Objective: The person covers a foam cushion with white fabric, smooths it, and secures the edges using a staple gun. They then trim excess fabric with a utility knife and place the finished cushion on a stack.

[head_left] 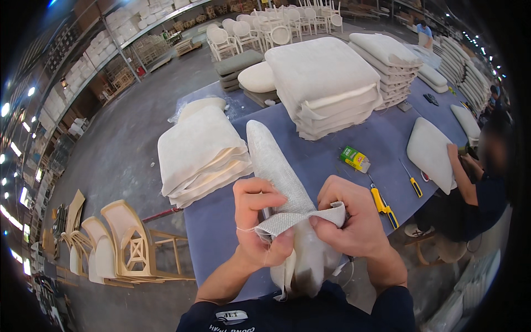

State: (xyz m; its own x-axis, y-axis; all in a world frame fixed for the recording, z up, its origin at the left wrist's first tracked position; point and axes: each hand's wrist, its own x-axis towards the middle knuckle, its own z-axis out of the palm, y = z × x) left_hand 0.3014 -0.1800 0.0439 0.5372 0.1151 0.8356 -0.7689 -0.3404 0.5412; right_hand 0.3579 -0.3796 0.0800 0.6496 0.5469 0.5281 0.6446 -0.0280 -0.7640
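A pale fabric-covered seat cushion (276,171) stands on edge in front of me, its far end leaning over the blue table and its near end close to my body. My left hand (257,221) is closed on the loose fabric flap (282,222) at the cushion's edge, thumb below and fingers curled above. On the other side, my right hand (354,221) pinches the same flap, pulled across between both hands. A thin loose thread hangs by my left hand. Something metallic shows beside the left fingers, too hidden to name.
On the blue table (221,243) lie a green-yellow box (354,159), a yellow cutter (383,207), a screwdriver (412,180) and stacks of pale cushions (326,83). At right a co-worker handles another cushion (431,155). Wooden chairs (130,243) stand at left.
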